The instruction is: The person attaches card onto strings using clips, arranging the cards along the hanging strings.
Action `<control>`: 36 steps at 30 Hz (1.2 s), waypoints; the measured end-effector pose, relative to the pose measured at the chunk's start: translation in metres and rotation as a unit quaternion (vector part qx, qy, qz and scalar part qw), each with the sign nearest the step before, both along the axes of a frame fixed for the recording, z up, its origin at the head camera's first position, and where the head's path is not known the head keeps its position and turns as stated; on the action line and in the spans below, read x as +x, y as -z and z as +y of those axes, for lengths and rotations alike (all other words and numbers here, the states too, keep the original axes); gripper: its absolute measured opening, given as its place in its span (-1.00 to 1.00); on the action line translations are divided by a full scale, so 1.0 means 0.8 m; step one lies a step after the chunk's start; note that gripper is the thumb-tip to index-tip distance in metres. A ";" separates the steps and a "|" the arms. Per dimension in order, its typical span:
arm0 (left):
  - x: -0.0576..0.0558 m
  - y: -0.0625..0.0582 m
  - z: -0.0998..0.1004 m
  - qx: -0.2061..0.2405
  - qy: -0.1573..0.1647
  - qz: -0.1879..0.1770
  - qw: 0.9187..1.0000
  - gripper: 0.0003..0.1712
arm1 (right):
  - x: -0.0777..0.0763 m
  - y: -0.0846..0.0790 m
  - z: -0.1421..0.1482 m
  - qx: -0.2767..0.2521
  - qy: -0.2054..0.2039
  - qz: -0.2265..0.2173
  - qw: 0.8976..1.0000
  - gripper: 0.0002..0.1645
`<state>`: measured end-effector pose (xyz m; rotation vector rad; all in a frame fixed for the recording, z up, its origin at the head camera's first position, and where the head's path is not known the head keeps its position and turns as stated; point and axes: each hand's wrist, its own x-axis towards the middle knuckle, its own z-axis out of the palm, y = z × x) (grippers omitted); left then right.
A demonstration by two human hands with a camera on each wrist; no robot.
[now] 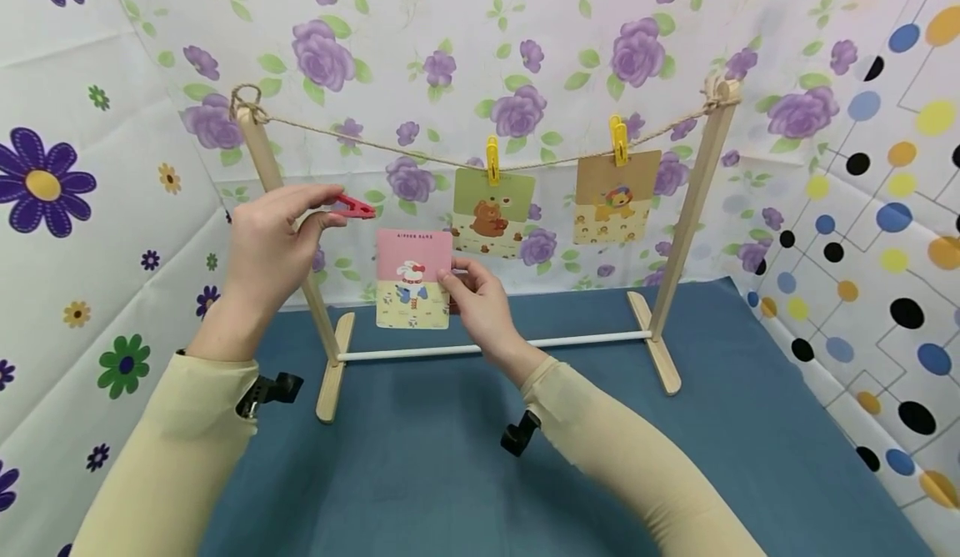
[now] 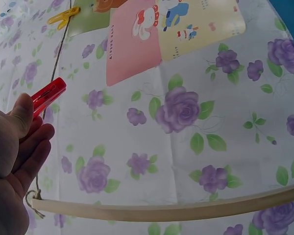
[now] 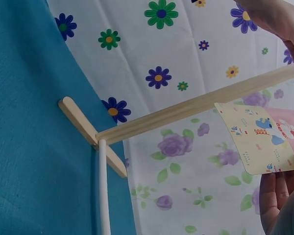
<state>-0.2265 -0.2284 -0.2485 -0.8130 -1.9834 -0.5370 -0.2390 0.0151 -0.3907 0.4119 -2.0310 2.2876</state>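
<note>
My left hand (image 1: 277,244) pinches a red clothespin (image 1: 354,207) between thumb and forefinger, close to the left post. In the left wrist view the clothespin (image 2: 49,96) points away from the fingertips, and nothing sits in it. A pink and yellow card (image 1: 414,280) with a white bunny is held upright at its right edge by my right hand (image 1: 483,303). The card is below the twine (image 1: 360,142) and apart from it. Right of it, a green bear card (image 1: 493,215) and a brown lion card (image 1: 618,198) hang from yellow clothespins (image 1: 492,159).
The twine is tied between two wooden posts (image 1: 693,207) on flat feet. A white rod (image 1: 570,341) joins them low down. Blue cloth (image 1: 435,457) covers the table, and flowered sheets (image 1: 480,40) stand behind and at the left; a dotted sheet is on the right.
</note>
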 end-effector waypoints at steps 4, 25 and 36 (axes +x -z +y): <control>-0.004 -0.011 0.004 -0.006 -0.010 0.001 1.000 -0.67 | -0.001 -0.005 -0.002 0.000 0.005 0.003 1.000 -0.63; -0.026 -0.071 0.015 -0.011 -0.015 0.049 0.999 -0.85 | -0.016 -0.034 -0.019 0.006 0.028 0.042 0.999 -0.68; -0.033 -0.114 0.024 -0.037 -0.044 0.021 0.998 -0.85 | -0.023 -0.045 -0.028 0.013 0.049 0.060 0.997 -0.67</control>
